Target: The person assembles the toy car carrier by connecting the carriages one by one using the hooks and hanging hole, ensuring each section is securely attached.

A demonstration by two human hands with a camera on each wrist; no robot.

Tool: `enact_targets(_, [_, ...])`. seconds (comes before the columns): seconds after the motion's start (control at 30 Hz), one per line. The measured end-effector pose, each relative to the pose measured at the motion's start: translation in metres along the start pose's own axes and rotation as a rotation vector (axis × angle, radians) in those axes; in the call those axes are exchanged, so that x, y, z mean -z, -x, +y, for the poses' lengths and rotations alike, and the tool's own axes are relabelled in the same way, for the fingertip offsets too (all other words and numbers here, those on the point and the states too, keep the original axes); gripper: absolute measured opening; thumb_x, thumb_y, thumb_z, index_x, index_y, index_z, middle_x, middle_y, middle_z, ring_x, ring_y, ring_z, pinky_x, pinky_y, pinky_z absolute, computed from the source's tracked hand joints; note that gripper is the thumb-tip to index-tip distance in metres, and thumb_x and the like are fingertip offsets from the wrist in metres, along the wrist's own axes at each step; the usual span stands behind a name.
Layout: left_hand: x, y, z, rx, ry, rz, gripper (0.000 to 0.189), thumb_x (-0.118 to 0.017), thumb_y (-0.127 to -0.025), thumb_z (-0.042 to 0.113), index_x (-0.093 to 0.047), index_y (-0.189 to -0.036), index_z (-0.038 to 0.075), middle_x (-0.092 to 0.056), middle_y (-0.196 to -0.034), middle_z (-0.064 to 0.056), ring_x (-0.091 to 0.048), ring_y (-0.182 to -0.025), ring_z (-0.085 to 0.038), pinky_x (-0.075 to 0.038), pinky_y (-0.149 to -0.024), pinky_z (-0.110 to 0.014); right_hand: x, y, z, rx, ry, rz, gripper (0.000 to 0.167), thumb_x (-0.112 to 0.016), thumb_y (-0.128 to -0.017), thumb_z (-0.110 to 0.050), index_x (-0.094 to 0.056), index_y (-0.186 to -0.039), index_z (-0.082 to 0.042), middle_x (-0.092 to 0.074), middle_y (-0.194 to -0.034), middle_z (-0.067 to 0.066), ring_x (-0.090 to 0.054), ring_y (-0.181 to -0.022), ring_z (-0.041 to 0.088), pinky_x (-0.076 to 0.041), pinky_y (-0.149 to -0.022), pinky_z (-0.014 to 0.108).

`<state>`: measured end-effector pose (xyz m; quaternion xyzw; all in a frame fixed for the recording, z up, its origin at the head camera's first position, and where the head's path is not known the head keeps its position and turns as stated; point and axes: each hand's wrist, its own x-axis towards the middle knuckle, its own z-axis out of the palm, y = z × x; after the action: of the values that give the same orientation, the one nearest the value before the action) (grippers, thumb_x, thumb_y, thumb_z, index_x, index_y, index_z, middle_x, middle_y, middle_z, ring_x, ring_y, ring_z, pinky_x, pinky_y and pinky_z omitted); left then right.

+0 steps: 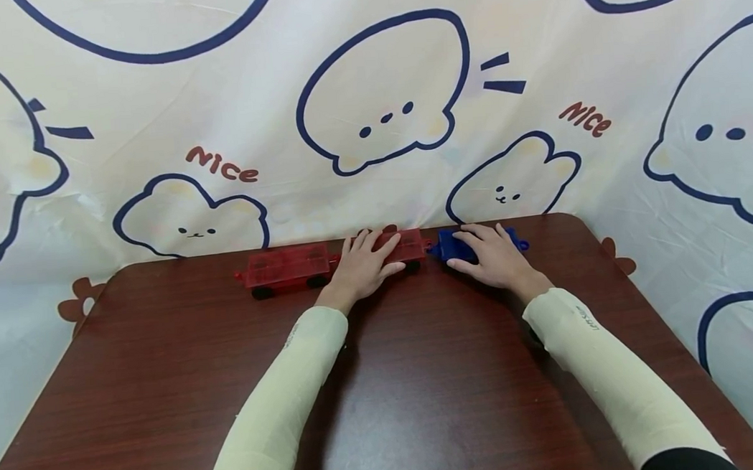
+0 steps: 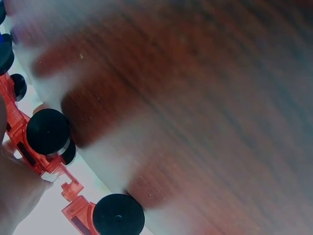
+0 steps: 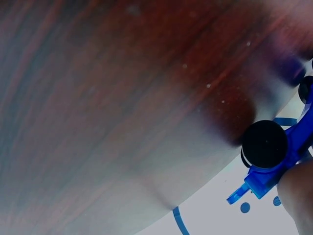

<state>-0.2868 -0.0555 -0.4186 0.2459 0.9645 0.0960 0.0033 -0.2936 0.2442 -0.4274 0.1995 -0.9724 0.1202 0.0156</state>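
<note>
A row of toy train cars with black wheels stands along the table's far edge. My left hand (image 1: pixel 360 268) grips the translucent middle red car (image 1: pixel 409 245), fingers over its top and thumb along its near side. Left of it is another red car (image 1: pixel 288 264), their couplings (image 2: pixel 72 188) meeting in the left wrist view. With my right hand (image 1: pixel 497 260) I hold a blue car (image 1: pixel 452 245), thumb on the near side. The blue car's hook meets the red car's end; whether they are linked I cannot tell. Its other hook (image 3: pixel 238 194) is free.
The dark brown wooden table (image 1: pixel 418 383) stretches toward me. A white cloth (image 1: pixel 374 192) with blue cartoon outlines hangs right behind the cars and down both sides.
</note>
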Motion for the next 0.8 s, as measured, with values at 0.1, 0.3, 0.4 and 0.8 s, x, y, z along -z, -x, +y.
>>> enact_targets(0.1, [-0.0006,-0.0001,0.0,-0.002,-0.004,-0.004,0.067,-0.039,-0.105,0.058,-0.024,-0.163,0.029,-0.021,-0.166,-0.013,-0.014,-0.153,-0.036,-0.008,-0.12,-0.06,0.0006,0.0006,-0.0007,0.0,-0.003,-0.009,0.08,-0.054,-0.095,-0.066,-0.047,-0.152,-0.011,-0.035,-0.16,0.017,-0.027,-0.148,0.039,-0.004,-0.119,0.064])
enact_targets(0.3, [-0.0011,-0.0009,0.0004,-0.006,-0.012,-0.004,0.067,-0.039,-0.105,0.058,-0.024,-0.163,0.029,-0.022,-0.166,-0.013,-0.015,-0.153,-0.036,-0.009,-0.12,-0.06,0.0022,0.0011,-0.0014,-0.006,0.0,-0.014,0.079,-0.054,-0.096,-0.065,-0.046,-0.153,-0.011,-0.035,-0.16,0.016,-0.026,-0.148,0.038,-0.004,-0.119,0.063])
enact_targets(0.4, [-0.0015,-0.0009,-0.0001,-0.004,-0.016,-0.003,0.067,-0.039,-0.105,0.058,-0.025,-0.163,0.029,-0.022,-0.166,-0.013,-0.015,-0.153,-0.036,-0.009,-0.12,-0.06,0.0023,0.001,-0.002,-0.003,-0.004,-0.016,0.079,-0.054,-0.096,-0.065,-0.047,-0.153,-0.011,-0.035,-0.16,0.016,-0.026,-0.148,0.038,-0.004,-0.119,0.063])
enact_targets(0.8, [-0.0018,-0.0022,-0.0003,-0.006,-0.058,-0.008,0.067,-0.039,-0.104,0.059,-0.026,-0.163,0.028,-0.02,-0.167,-0.012,-0.016,-0.152,-0.036,-0.01,-0.12,-0.06,-0.0004,-0.0001,-0.001,-0.001,0.008,-0.006,0.08,-0.052,-0.096,-0.068,-0.047,-0.152,-0.012,-0.036,-0.16,0.016,-0.027,-0.148,0.038,-0.005,-0.12,0.063])
